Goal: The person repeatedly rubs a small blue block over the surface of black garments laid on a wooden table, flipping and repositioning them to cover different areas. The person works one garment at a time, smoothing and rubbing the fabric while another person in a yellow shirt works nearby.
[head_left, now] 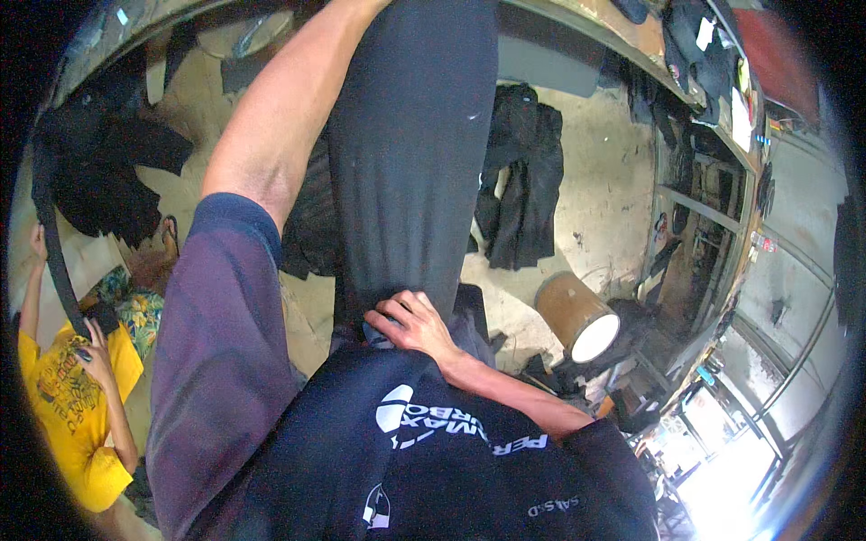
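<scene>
One R hand [410,323] curls on black cloth panel [410,162], frame ctr, pinch unclear; L hand off-frame, can't tell. Prob. straightening; next needs even tension.

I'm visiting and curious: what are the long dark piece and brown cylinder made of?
Long dark piece: probably matte cloth, given its faint soft creases. Brown cylinder: perhaps wood or cardboard, from its dull brown side; glare hides the end's finish.

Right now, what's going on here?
The wearer's right hand is curled at the near end of a long dark cloth; the left arm reaches along it, its hand out of view. At left, a person in a yellow shirt holds a dark strip. Black clothes lie on the floor.
</scene>
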Available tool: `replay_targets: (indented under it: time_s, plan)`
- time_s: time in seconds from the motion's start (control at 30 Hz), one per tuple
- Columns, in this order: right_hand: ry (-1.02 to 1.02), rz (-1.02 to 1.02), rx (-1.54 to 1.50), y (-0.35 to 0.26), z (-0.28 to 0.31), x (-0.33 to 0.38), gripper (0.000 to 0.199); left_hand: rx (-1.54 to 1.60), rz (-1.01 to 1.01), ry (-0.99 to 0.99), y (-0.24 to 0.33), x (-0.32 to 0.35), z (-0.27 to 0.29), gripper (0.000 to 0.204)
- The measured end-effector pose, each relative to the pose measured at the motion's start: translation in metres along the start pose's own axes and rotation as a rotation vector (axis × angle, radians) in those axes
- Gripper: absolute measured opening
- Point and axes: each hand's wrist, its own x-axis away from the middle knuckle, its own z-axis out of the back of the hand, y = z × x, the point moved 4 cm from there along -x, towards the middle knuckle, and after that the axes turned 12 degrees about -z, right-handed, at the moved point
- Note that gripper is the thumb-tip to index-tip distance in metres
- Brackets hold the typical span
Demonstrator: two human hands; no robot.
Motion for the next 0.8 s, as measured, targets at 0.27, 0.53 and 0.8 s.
replay_targets:
  time_s: [0.27,0.53,0.8]
  plan:
    - [0.112,-0.191,0.043,0.002,0.017,0.051,0.054,-0.068,-0.015,0.086,0.009,-0.001,0.001,0.090]
    - [0.125,-0.967,-0.917,0.043,0.020,0.156,0.049,0.142,0.243,0.647,-0.020,0.112,0.009,0.108]
    - [-0.265,-0.957,-0.364,0.055,-0.013,0.265,0.035,0.955,0.650,0.169,-0.040,0.215,-0.070,0.087]
